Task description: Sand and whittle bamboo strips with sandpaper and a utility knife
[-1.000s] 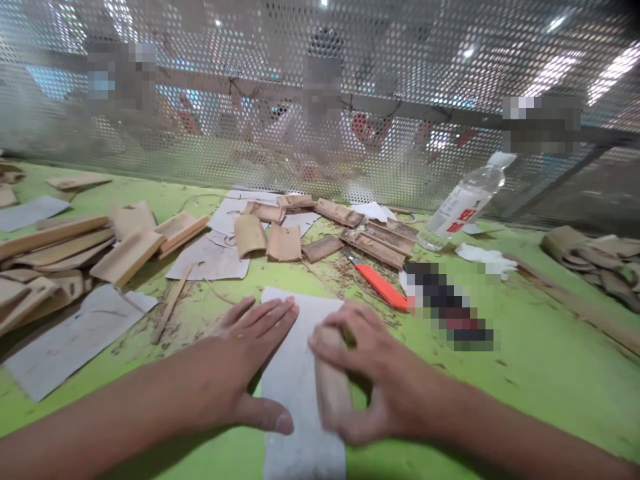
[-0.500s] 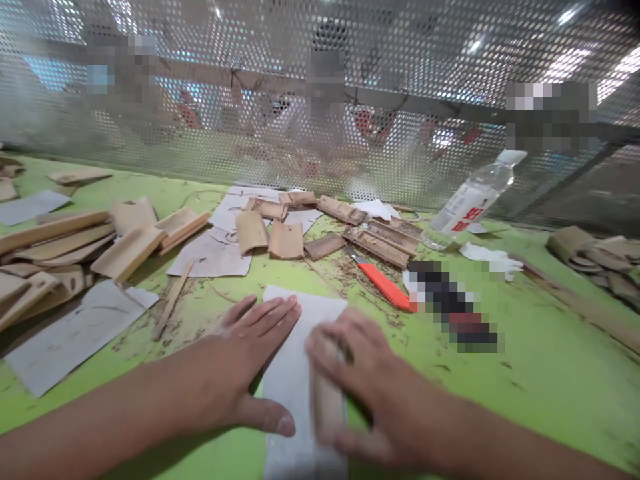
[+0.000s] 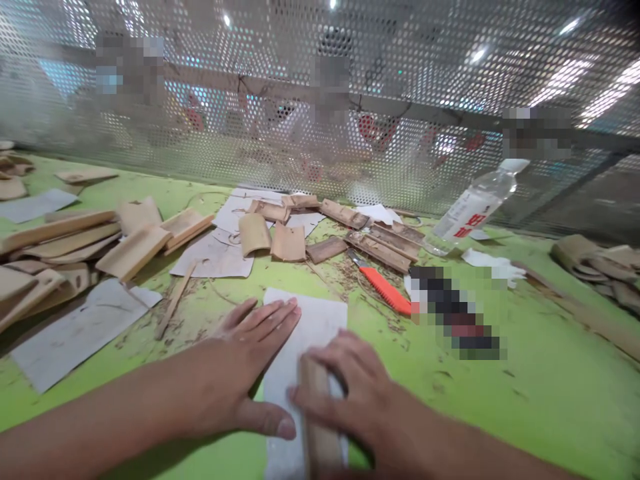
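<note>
A grey sheet of sandpaper [image 3: 314, 321] lies flat on the green table [image 3: 525, 400] in front of me. My left hand [image 3: 240, 360] presses on its left edge, fingers stretched out flat. My right hand [image 3: 350, 393] is closed over a tan bamboo piece [image 3: 316, 427], which lies lengthwise on the sandpaper near its lower end.
Bamboo slats [image 3: 60, 247] pile up at the left with more grey sheets [image 3: 75, 333]. Short curved bamboo pieces [image 3: 287, 241], an orange utility knife [image 3: 383, 288], a tilted plastic bottle [image 3: 470, 210] and shavings lie further back. A perforated metal screen [image 3: 320, 100] closes off the far side.
My right hand has slid the bamboo piece toward me along the sandpaper. The left hand has stayed in place.
</note>
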